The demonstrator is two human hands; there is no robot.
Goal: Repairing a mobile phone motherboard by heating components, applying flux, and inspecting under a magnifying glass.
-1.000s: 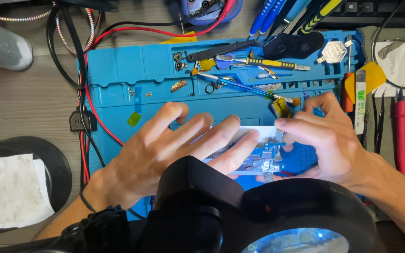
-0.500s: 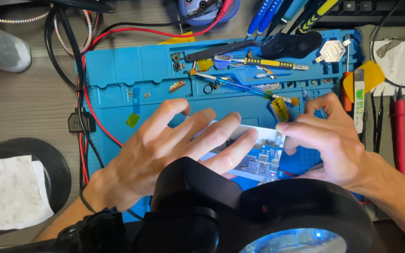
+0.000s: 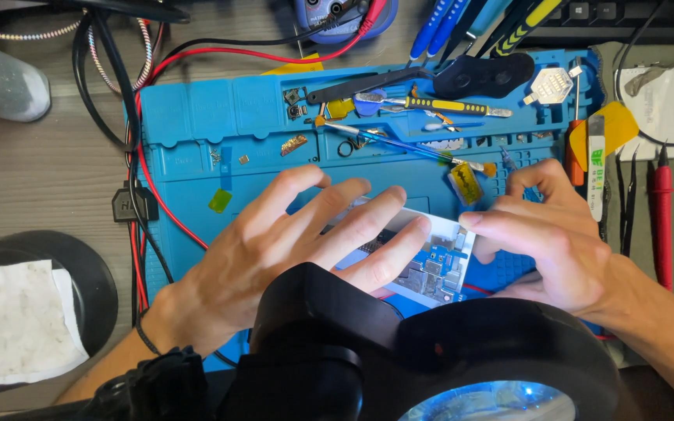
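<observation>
Two hands on one opened device (image 3: 438, 261), white frame, blue board, mid blue mat (image 3: 196, 117). Left hand (image 3: 290, 249): four fingers spread flat across it. Right hand (image 3: 544, 242): fingers curled, pinching right edge. One red probe (image 3: 662, 218) right.

The black magnifier lamp (image 3: 431, 359) hides the opened device's (image 3: 431, 265) near edge and runs off frame.

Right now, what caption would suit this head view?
Both hands, left hand and right hand, press an opened device on a blue repair mat.
</observation>
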